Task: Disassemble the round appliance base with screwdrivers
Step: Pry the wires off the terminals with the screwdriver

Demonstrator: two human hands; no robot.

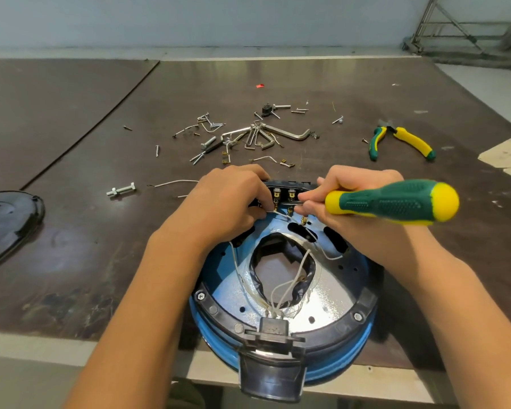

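The round blue appliance base [331,293] lies at the table's near edge, its black rim and a central opening with white wires showing. At its far side stands a black terminal block [286,191] with brass connectors. My left hand [230,202] pinches a white wire at that block. My right hand [357,196] grips a green and yellow screwdriver [393,202], whose shaft lies across the terminals, pointing left.
Loose screws, hex keys [266,137] and wire bits lie scattered beyond the base. Green and yellow pliers [401,140] rest at the right. A bolt with nuts [121,190] lies at the left, and a black cover [9,222] sits at the far left edge.
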